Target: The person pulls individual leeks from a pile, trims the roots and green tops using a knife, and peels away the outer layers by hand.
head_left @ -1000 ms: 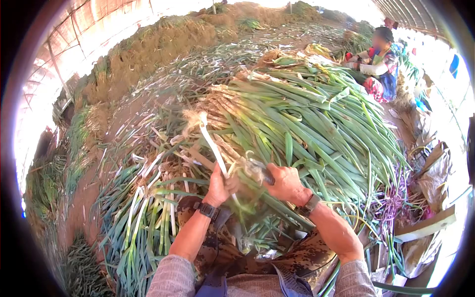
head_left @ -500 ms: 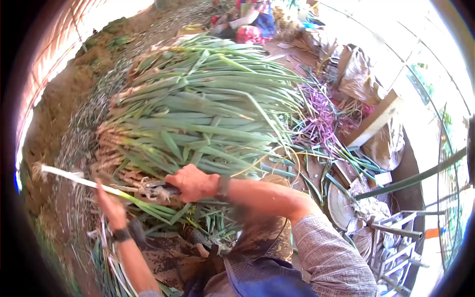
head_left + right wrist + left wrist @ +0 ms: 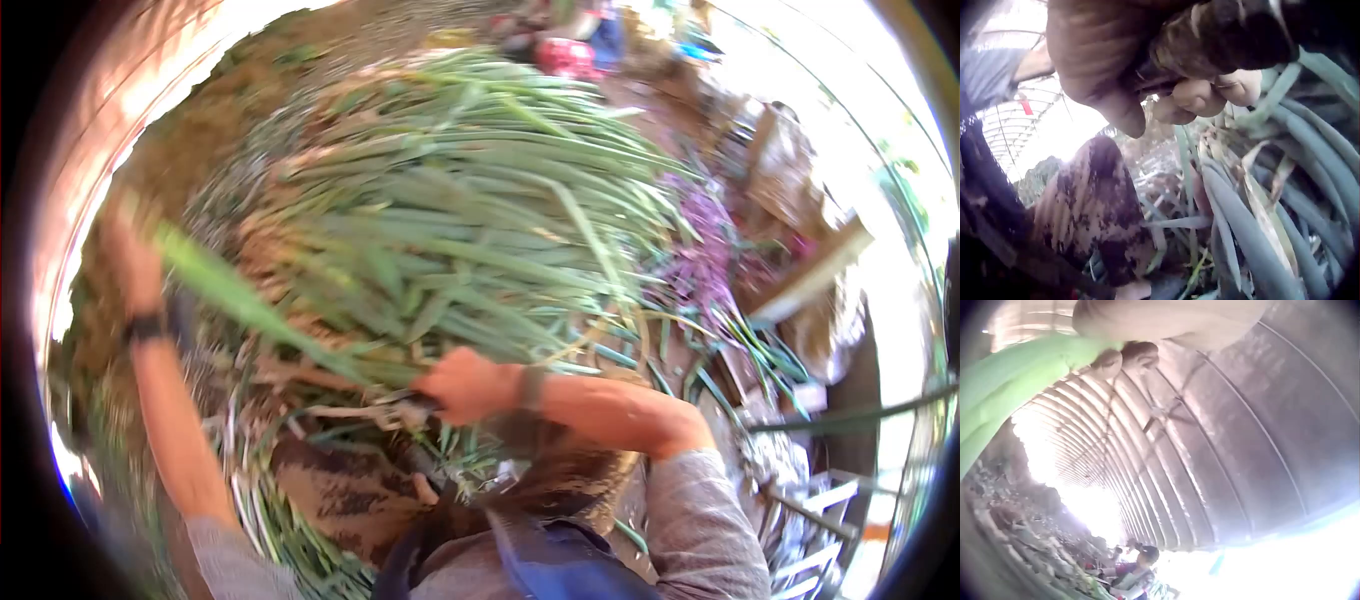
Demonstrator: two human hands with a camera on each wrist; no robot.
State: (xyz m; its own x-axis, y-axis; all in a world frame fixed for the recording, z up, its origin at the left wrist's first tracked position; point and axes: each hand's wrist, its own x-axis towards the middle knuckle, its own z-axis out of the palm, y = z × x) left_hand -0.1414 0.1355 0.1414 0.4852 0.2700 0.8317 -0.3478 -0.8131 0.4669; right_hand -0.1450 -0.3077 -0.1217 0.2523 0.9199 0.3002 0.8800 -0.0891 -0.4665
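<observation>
Far out at the left of the head view, my blurred left hand [image 3: 130,255] grips a green onion; its long green leaves [image 3: 225,290] trail back toward the right. The left wrist view shows those leaves close up, by the curled fingers [image 3: 1107,364]. Over the near edge of a big heap of green onions [image 3: 480,190], my right hand [image 3: 468,385] holds a tool. Its thick dark wrapped handle [image 3: 1210,44] fills the palm in the right wrist view; the working end is blurred.
Loose green onions [image 3: 300,550] lie by the camouflage-patterned knee [image 3: 330,500]. Purple strands [image 3: 705,240], a wooden board [image 3: 810,270] and a metal frame [image 3: 810,545] stand to the right. Another person [image 3: 1135,575] sits beyond the heap, under the arched roof [image 3: 1241,425].
The left hand has swung away to the left and forward with the onion, out from beside the right hand. The right hand keeps its grip on the tool. The head view has turned rightward since the first frame.
</observation>
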